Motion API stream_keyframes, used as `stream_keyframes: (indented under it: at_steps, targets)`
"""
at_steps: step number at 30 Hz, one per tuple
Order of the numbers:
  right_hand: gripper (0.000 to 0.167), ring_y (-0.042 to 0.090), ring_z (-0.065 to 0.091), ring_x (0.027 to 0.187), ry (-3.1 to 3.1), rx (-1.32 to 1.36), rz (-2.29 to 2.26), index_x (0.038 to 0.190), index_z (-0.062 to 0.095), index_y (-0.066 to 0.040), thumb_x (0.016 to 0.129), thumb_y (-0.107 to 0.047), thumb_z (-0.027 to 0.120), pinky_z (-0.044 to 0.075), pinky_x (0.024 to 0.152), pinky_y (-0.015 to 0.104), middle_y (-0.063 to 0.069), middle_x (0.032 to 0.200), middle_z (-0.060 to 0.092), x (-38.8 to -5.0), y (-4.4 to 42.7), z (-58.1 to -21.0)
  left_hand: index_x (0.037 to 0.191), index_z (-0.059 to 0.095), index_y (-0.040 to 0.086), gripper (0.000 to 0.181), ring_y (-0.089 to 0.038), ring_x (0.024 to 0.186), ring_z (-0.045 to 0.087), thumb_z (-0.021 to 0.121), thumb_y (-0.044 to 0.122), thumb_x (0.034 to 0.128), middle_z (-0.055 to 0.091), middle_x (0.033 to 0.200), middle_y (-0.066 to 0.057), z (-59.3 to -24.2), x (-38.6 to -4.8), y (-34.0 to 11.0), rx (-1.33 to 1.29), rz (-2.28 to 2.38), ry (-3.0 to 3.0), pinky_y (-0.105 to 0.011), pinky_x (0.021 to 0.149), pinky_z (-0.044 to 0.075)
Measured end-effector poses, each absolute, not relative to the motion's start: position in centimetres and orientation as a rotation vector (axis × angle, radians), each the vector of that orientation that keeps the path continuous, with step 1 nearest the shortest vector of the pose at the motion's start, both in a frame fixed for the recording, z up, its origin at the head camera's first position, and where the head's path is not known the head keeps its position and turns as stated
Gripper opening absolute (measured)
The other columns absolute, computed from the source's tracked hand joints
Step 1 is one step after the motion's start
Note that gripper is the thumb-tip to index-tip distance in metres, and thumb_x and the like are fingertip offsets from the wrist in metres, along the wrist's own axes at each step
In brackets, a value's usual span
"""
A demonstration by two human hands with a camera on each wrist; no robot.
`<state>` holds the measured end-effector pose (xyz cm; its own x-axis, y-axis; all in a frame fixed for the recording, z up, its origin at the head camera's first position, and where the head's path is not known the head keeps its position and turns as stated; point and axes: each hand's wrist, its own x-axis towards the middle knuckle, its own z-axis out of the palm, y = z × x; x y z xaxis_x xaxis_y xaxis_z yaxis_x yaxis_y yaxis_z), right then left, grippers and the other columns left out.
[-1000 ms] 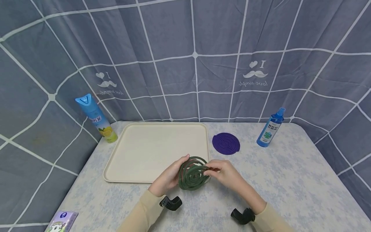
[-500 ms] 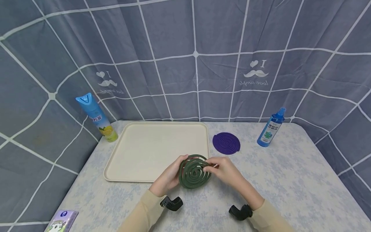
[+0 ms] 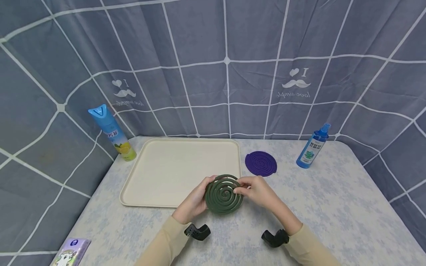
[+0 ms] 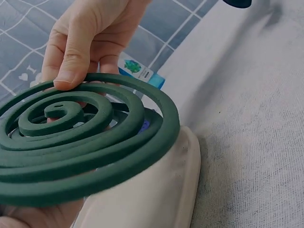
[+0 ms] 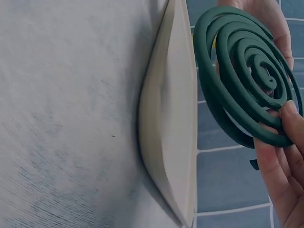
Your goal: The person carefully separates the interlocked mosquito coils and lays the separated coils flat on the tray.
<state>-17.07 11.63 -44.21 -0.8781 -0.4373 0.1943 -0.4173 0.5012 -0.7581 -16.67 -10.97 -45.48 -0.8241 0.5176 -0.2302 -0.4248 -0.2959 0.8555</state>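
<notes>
In the head view a dark green mosquito coil (image 3: 223,201) is held above the table at the tray's front right corner. My left hand (image 3: 194,201) grips its left edge, thumb at the top. Thumb and fingers of my right hand (image 3: 257,190) pinch the upper right of its rings. From the left wrist view the coil (image 4: 95,178) shows gaps between its rings, with more green rings underneath. The right wrist view has the coil (image 5: 259,76) tilted; whether it is one coil or two nested together I cannot tell.
A cream tray (image 3: 179,170) lies behind the hands. To its right is a flat purple spiral coil (image 3: 261,163). A blue spray bottle (image 3: 312,147) stands back right, a blue-and-yellow aerosol can (image 3: 114,135) back left. A purple tissue pack (image 3: 70,253) lies front left.
The coil's rings, spread and uneven a second ago, now lie closer and more evenly in one round. My right hand has shifted slightly up, still pinching the rings; the left hand keeps its grip.
</notes>
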Motion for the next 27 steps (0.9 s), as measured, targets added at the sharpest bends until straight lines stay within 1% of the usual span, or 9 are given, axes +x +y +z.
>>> stream_keyframes:
  at_steps: [7,11,14,18,22,24,27]
  targets:
    - [0.005,0.003,0.059,0.073,2.701,-0.701,-1.358,0.087,0.074,-0.009,0.084,-0.013,0.076,0.050,0.057,0.020,-0.003,0.075,0.069,-17.3,11.7,-44.2,0.112,0.056,0.022,0.035,-0.004,0.089,0.069,0.022,0.024,0.1071,0.068,0.101,0.006,-45.7,-16.7,-11.1,0.152,2.192,1.309,-0.020,0.077,0.059]
    - [0.008,0.003,0.058,0.072,2.677,-0.696,-1.365,0.090,0.075,-0.009,0.085,-0.014,0.076,0.049,0.057,0.019,-0.002,0.075,0.070,-17.5,11.6,-44.1,0.111,0.058,0.022,0.037,-0.003,0.086,0.069,0.021,0.024,0.1075,0.069,0.097,0.007,-46.0,-16.7,-11.3,0.137,2.212,1.281,-0.019,0.075,0.058]
    - [0.007,0.002,0.056,0.070,2.649,-0.714,-1.364,0.090,0.075,-0.009,0.085,-0.015,0.075,0.047,0.056,0.019,-0.002,0.075,0.069,-17.5,11.5,-44.0,0.113,0.057,0.021,0.035,-0.002,0.088,0.069,0.023,0.025,0.1079,0.068,0.099,0.007,-46.2,-16.8,-11.4,0.150,2.204,1.283,-0.018,0.077,0.058]
    - [0.005,0.001,0.053,0.069,2.622,-0.752,-1.346,0.087,0.072,-0.011,0.087,-0.015,0.074,0.046,0.055,0.019,-0.003,0.076,0.067,-17.5,11.5,-43.8,0.118,0.054,0.020,0.030,-0.003,0.090,0.068,0.026,0.029,0.1085,0.067,0.102,0.006,-46.4,-16.9,-11.7,0.207,2.162,1.316,-0.019,0.079,0.058]
    - [0.006,0.001,0.052,0.068,2.647,-0.835,-1.280,0.084,0.069,-0.012,0.088,-0.014,0.072,0.045,0.056,0.018,-0.004,0.075,0.065,-17.6,11.6,-43.5,0.118,0.052,0.020,0.028,-0.001,0.085,0.068,0.028,0.031,0.1087,0.068,0.099,0.008,-46.4,-16.9,-11.6,0.252,2.129,1.358,-0.017,0.074,0.058]
    - [0.005,0.000,0.052,0.069,2.672,-0.899,-1.217,0.086,0.069,-0.012,0.089,-0.015,0.071,0.046,0.058,0.018,-0.005,0.076,0.065,-17.7,11.5,-43.3,0.115,0.052,0.018,0.027,0.001,0.082,0.068,0.029,0.031,0.1086,0.067,0.096,0.009,-46.4,-16.9,-11.5,0.264,2.122,1.390,-0.015,0.072,0.057]
    - [0.004,-0.001,0.054,0.073,2.685,-0.977,-1.144,0.093,0.072,-0.012,0.091,-0.015,0.070,0.049,0.063,0.019,-0.005,0.082,0.067,-17.6,11.3,-43.1,0.111,0.053,0.016,0.028,0.004,0.081,0.065,0.032,0.033,0.1081,0.064,0.096,0.009,-46.5,-16.8,-11.1,0.241,2.081,1.488,-0.013,0.071,0.056]
